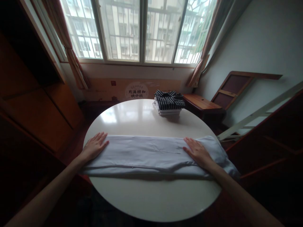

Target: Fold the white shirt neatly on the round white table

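Observation:
A light blue-white shirt (142,154), folded into a long strip, lies across the white round table (151,198). Its pocket faces up right of the middle, and a button edge runs along the near side. Flat on the strip's left end rests my left hand (96,146), fingers stretched out. My right hand (197,153) presses flat on the cloth just right of the pocket, its fingers spread. Past my right hand, the shirt's rumpled end hangs over the table's right edge.
Toward the back of the table sits a stack of folded clothes (169,102), a black striped one on top of white ones. Behind it at right stands a wooden stool (203,102). A wooden cabinet (40,116) is at left, with windows beyond.

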